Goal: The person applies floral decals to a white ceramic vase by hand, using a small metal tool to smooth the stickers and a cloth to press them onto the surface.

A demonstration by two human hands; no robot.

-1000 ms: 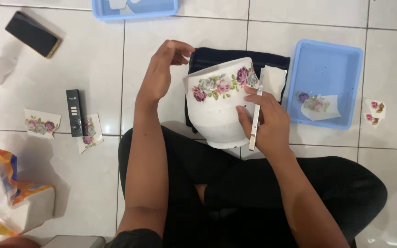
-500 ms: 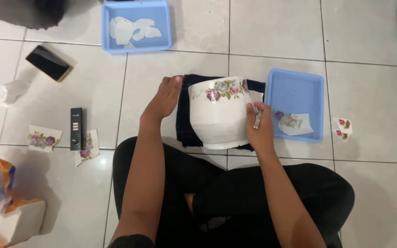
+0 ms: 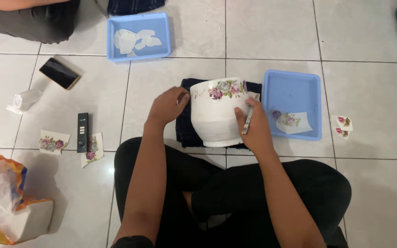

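A white floral ceramic pot [image 3: 217, 112] lies on a dark folded cloth [image 3: 187, 133]; the left hand [image 3: 167, 106] cups its rim, the right hand [image 3: 252, 128] grips a slim tool [image 3: 247, 121] against its side.

The only view comes from the camera on my head, looking almost straight down over my crossed legs at the tiled floor [image 3: 368, 55] — near enough that my forearms fill the lower middle, my left hand [image 3: 167, 106] and right hand [image 3: 253, 128] sitting just above centre on either side of the white flowered pot [image 3: 217, 115]. It faces forward from my lap, reaching to the far blue tray [image 3: 115, 27] at the top edge and a plastic bag [image 3: 5, 202] at the lower left — no second view overlaps it.
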